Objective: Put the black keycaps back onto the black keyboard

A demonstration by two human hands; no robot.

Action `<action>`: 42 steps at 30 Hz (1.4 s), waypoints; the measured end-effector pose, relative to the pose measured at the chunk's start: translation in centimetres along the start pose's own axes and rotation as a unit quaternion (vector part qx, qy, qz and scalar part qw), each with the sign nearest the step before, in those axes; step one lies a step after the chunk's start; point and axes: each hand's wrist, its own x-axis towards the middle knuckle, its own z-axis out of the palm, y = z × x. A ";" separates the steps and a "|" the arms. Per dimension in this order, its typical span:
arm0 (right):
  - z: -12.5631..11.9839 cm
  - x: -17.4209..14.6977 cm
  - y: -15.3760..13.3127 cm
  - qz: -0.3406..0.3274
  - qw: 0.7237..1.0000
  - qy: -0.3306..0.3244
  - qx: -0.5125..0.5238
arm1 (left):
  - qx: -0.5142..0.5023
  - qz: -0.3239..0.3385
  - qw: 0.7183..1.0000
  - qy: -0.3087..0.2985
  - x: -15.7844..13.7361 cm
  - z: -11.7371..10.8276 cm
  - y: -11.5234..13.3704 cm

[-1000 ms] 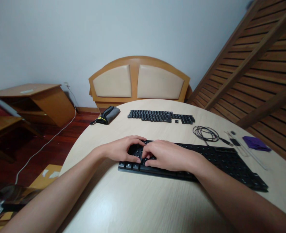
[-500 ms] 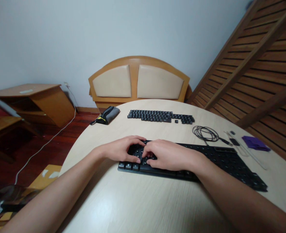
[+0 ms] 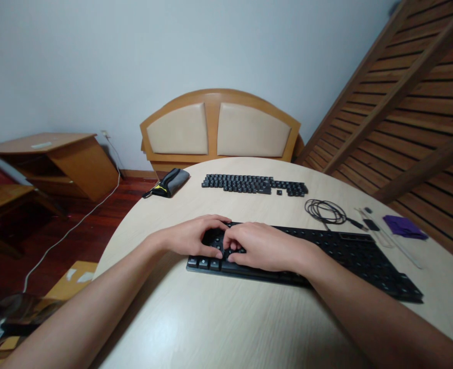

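Note:
A black computer keyboard (image 3: 349, 256) lies across the table in front of me, many keycaps off and a few dark ones seated at its front left corner. My left hand (image 3: 191, 236) rests on the keyboard's left end, thumb and fingers spread apart, fingertips at the far edge. Beside it, my right hand (image 3: 264, 246) is curled with its fingertips brought together low over the left part of the keyboard. Whatever those fingers hold, if anything, is hidden. Farther back, loose black keycaps (image 3: 245, 183) lie in rows, with one single keycap (image 3: 279, 192) slightly apart.
A coiled black cable (image 3: 326, 211) lies behind the keyboard. Right of it are small tools (image 3: 371, 224), a thin white stick (image 3: 407, 251) and a folded purple cloth (image 3: 405, 227). A grey and black pouch (image 3: 171, 183) sits at the table's far left edge.
My right hand has shifted very slightly left over the keyboard. The left hand has stayed in place.

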 end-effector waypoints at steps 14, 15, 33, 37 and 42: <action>-0.3 -0.1 0.2 -0.022 1.000 -0.012 0.015 | 0.006 0.000 1.000 0.004 -0.1 0.0 -0.1; -0.3 -0.1 0.2 -0.020 1.000 -0.013 0.014 | 0.005 0.000 1.000 0.003 -0.1 0.0 -0.1; -0.5 -0.5 0.8 -0.013 0.999 -0.004 0.029 | 0.011 -0.003 1.000 0.002 -0.1 0.0 0.0; -0.4 -0.5 0.8 -0.017 0.999 -0.012 0.028 | 0.013 -0.007 1.000 -0.001 -0.1 0.0 0.1; -0.4 -0.3 0.8 -0.021 0.999 -0.018 0.028 | 0.015 -0.001 1.000 0.000 -0.1 0.0 -0.1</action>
